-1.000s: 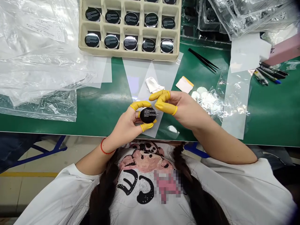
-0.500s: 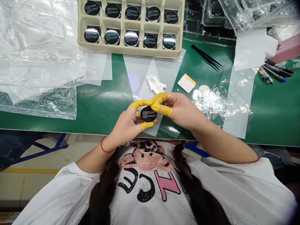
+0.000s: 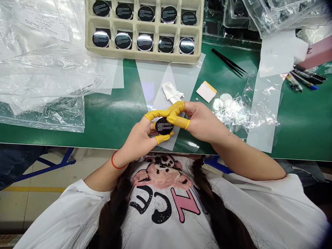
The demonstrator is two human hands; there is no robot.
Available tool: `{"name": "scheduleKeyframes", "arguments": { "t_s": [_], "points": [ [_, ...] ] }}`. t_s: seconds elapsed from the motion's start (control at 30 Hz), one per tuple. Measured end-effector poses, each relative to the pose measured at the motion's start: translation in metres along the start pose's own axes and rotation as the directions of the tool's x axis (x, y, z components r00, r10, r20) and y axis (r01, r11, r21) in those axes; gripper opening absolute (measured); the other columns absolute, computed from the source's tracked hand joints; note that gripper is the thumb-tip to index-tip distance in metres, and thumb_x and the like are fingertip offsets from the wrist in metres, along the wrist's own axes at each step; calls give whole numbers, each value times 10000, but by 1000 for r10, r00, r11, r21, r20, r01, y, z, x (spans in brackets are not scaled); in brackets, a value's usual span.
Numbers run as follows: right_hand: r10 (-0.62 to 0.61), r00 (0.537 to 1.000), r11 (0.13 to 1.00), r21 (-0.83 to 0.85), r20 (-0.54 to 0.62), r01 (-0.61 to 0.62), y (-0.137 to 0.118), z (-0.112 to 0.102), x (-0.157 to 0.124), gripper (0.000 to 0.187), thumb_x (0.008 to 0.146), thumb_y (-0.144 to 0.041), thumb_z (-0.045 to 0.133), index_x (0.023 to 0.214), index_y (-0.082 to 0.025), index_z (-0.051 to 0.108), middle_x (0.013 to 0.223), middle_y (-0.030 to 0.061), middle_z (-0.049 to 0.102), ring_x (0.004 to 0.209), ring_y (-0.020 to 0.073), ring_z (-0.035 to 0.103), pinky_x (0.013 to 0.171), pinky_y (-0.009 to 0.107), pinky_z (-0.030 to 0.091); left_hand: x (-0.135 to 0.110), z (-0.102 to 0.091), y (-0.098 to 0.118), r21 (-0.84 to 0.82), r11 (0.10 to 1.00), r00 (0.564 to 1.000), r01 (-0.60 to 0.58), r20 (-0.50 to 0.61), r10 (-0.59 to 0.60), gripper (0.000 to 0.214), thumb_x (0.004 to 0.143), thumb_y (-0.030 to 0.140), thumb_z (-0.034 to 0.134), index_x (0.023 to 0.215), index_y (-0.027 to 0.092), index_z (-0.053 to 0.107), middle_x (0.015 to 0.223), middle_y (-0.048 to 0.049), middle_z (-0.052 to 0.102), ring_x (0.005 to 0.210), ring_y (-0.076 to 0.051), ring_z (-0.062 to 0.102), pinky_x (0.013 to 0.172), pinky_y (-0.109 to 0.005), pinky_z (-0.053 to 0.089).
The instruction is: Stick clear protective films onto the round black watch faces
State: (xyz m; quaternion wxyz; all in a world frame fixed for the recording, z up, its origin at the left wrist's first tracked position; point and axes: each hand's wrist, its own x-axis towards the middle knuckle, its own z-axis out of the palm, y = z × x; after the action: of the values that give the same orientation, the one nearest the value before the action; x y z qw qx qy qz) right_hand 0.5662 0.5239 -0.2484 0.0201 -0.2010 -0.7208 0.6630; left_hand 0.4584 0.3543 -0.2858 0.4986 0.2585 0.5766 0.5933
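My left hand (image 3: 138,136) holds a round black disc (image 3: 164,126) with small white printed text, gripping its rim between yellow-cotted fingertips and thumb. My right hand (image 3: 201,122) comes in from the right, its closed yellow-cotted fingertips pinching at the disc's upper right rim and meeting my left index finger. Part of the disc's edge is hidden by these fingers. Just above my hands lies a crumpled white cloth (image 3: 171,92) on clear film sheets (image 3: 159,83).
A beige pulp tray (image 3: 142,57) holds several similar discs at the back. Black tweezers (image 3: 228,62), a small white card (image 3: 206,91), crumpled plastic (image 3: 230,112), plastic bags (image 3: 38,69) and pens (image 3: 306,77) lie on the green table, whose front edge (image 3: 77,145) runs below.
My right hand has moved left from beside the disc until its fingertips reach the rim. The disc stays in my left hand, and the view has shifted slightly.
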Motion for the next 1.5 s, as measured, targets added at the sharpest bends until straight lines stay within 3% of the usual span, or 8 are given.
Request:
{"name": "scheduleKeyframes", "arguments": {
  "t_s": [0.8, 0.93, 1.03, 1.13, 1.2, 1.3, 1.4, 1.5],
  "points": [
    [-85, 996, 981, -179, -19, 80, -2, 2, -3, 96, 837, -265, 689, 817, -175, 665, 941, 35, 736, 877, 161, 649, 850, 333, 510, 0, 0, 0, -24, 1000, 1000, -7, 8, 7, 537, 773, 183, 843, 1229, 209, 560, 979, 15, 780, 890, -126, 780, 853, -216, 609],
    [-252, 961, 830, -536, -111, 155, -9, -20, -8, 141, 913, -335, 651, 924, -201, 695, 994, 61, 725, 960, 219, 651, 910, 399, 505, 1, 1, 4, -37, 999, 999, 35, -4, -35, 514, 763, 165, 831, 1202, 205, 566, 944, 15, 761, 865, -130, 776, 824, -221, 608],
    [-249, 918, 625, -775, -309, -92, -5, -48, -8, 157, 932, -304, 657, 1044, -197, 685, 1090, 124, 699, 1067, 290, 618, 967, 470, 480, 3, 1, 6, -38, 997, 997, 71, 4, -71, 525, 756, 172, 831, 1209, 196, 567, 922, 6, 752, 864, -142, 775, 812, -231, 606],
    [-76, 888, 405, -828, -453, -388, 4, -67, -3, 276, 907, -243, 707, 1152, -128, 655, 1211, 220, 648, 1148, 361, 579, 976, 514, 470, 4, 1, 7, -34, 996, 996, 84, 14, -83, 522, 753, 172, 829, 1207, 190, 571, 923, 3, 748, 866, -139, 772, 819, -232, 604],
    [27, 867, 338, -811, -498, -477, 8, -73, 1, 347, 918, -204, 693, 1231, -71, 621, 1277, 264, 609, 1152, 369, 588, 956, 505, 481, 5, 0, 7, -36, 996, 997, 80, 19, -80, 516, 754, 158, 824, 1204, 191, 571, 936, 4, 749, 876, -132, 772, 831, -225, 601],
    [66, 842, 329, -785, -535, -525, 11, -76, 5, 355, 914, -186, 693, 1237, -61, 612, 1297, 269, 573, 1088, 339, 629, 900, 457, 488, 4, 0, 5, -54, 996, 997, 66, 32, -65, 531, 758, 138, 818, 1218, 199, 560, 950, 9, 754, 894, -122, 776, 848, -212, 597],
    [43, 815, 390, -742, -577, -546, 13, -73, 2, 195, 920, -241, 686, 1070, -130, 631, 1187, 199, 601, 923, 255, 639, 814, 406, 480, 4, -1, 2, -57, 996, 997, 64, 39, -62, 539, 764, 137, 814, 1234, 197, 558, 958, -3, 756, 896, -138, 779, 851, -236, 601],
    [-218, 815, 580, -743, -537, -334, 12, -52, -14, 54, 954, -234, 612, 973, -184, 602, 1060, 120, 645, 828, 213, 610, 742, 380, 484, 4, -1, -1, -34, 998, 998, 51, 37, -49, 536, 775, 166, 820, 1245, 193, 564, 976, -18, 756, 909, -159, 773, 863, -272, 603]
  ]
}}
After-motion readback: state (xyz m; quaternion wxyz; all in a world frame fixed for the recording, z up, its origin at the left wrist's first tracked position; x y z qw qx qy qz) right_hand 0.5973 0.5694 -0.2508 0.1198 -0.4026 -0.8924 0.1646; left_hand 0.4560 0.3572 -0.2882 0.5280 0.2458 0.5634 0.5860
